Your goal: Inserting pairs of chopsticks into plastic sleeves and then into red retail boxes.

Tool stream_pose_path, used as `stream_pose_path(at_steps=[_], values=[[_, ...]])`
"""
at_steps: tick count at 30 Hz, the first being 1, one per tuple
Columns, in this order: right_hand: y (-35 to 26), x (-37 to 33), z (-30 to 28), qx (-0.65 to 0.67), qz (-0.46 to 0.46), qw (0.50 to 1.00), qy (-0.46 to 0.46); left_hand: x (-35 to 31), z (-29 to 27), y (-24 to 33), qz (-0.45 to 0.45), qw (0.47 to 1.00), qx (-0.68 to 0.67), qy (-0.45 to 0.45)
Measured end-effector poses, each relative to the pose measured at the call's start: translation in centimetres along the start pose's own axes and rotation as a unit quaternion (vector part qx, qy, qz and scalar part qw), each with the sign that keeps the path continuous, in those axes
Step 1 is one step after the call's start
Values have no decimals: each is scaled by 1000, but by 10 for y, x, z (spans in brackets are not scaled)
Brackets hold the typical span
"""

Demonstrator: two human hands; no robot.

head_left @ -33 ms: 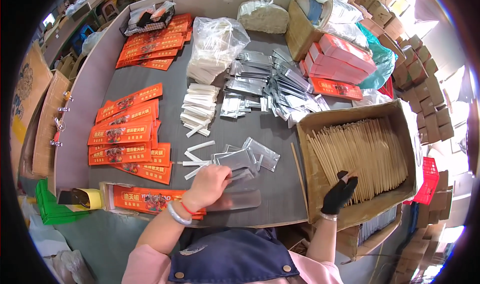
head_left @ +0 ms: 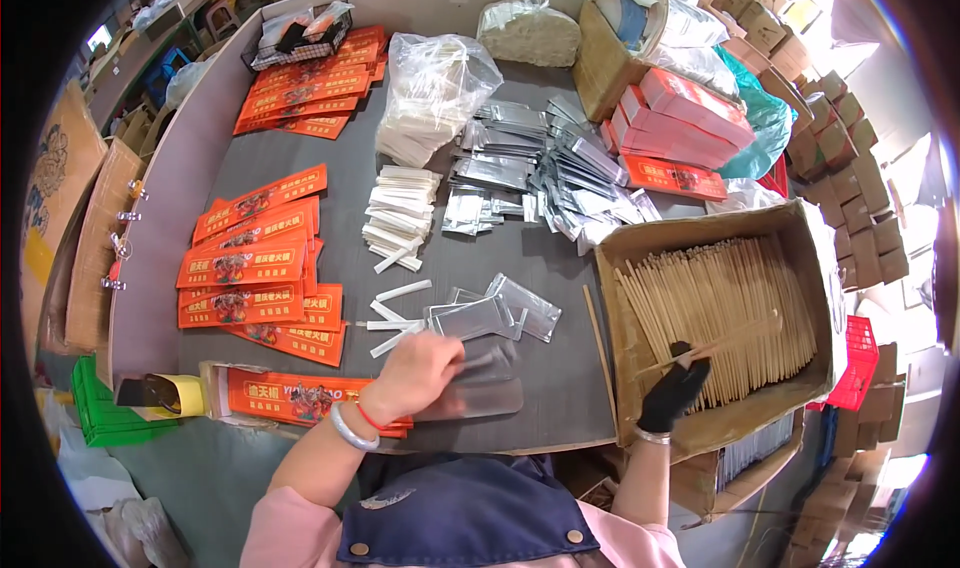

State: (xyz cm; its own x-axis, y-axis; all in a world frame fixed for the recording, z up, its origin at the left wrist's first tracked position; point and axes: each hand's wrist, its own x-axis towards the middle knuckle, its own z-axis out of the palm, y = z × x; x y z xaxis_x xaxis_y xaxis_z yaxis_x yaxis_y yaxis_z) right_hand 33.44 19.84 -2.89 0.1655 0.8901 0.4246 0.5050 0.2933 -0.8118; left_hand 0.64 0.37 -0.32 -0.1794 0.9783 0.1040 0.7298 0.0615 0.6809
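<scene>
My left hand (head_left: 415,376) is closed at the near middle of the table, its fingertips pinching the edge of a blurred clear plastic packet (head_left: 490,362). Another flat clear packet (head_left: 485,399) lies just under it. Beyond the fingers are silvery packets (head_left: 470,318) and a few white paper-wrapped rolls (head_left: 392,325). My right hand (head_left: 676,398), in a black glove with bare fingertips, is over the near side of a cardboard box (head_left: 612,343). It grips a wooden chopstick (head_left: 712,349), smeared by motion; whether there is more than one I cannot tell. Many chopsticks (head_left: 730,308) fill the box.
Red printed sleeves (head_left: 245,263) lie stacked along the left, with more in a tray (head_left: 290,396) at the near edge. White rolls (head_left: 400,213), a plastic bag (head_left: 435,93) and heaped silvery packets (head_left: 540,163) occupy the far middle. One loose chopstick (head_left: 600,353) lies beside the box.
My right hand has shifted slightly left and toward me, with the chopstick now showing across its fingers. My left hand's fingertips have moved slightly, blurring the clear packet beside them.
</scene>
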Motion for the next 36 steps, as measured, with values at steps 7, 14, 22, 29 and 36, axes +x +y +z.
stream_pose_path(at_steps=[7,14,22,29,36], values=[[-19,-34,20,-79,-207,918,-330,-60,9,0,-32,998,58,8],[-75,-68,22,-215,-282,726,-590,-106,-5,-18,-58,994,90,-5],[-55,-97,57,-111,-259,821,-497,-79,19,0,-53,992,118,1],[-114,-151,83,196,-8,788,-584,-60,18,2,-16,994,104,-28],[-118,-82,62,-77,-354,777,-514,-34,-64,2,68,970,211,-101]])
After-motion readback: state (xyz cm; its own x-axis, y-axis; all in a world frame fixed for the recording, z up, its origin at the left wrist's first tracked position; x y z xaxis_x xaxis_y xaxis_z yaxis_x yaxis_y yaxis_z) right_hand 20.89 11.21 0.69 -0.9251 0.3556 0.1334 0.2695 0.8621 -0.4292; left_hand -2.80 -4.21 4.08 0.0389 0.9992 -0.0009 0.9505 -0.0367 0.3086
